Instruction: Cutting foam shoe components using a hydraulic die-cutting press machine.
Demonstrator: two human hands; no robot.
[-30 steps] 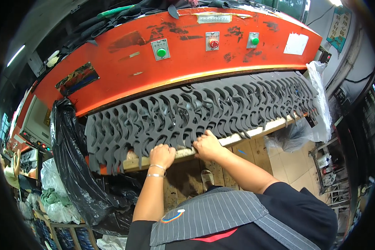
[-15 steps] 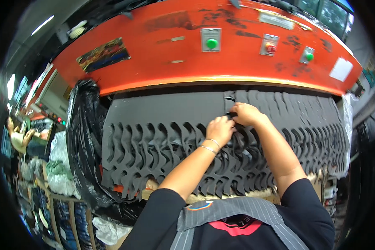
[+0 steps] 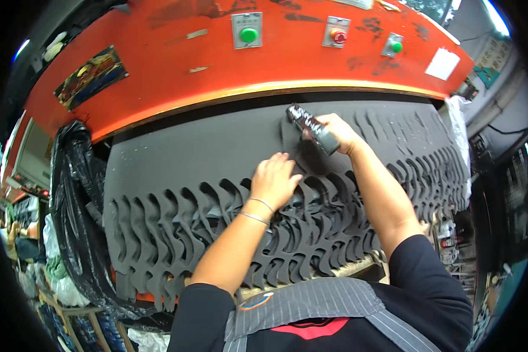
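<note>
"Where were the hands?"
"The right hand [image 3: 341, 132] grasped a black block-like tool [image 3: 308, 122], tilted over the grey foam sheet [image 3: 193, 149]; I couldn't tell whether they touched. The left hand [image 3: 274, 179] was spread, gripping nothing, near the curved cut-outs [image 3: 171, 202]."
"What suited that step?"
"A firm hold, I'd judge, with the left fingers clear of the tool's edges and the sheet flat."
"Any writing?"
"White marks on the tool, illegible to me. The red machine front [image 3: 158, 70] carried 3 button plates [image 3: 239, 26]; I made out no brand."
</note>
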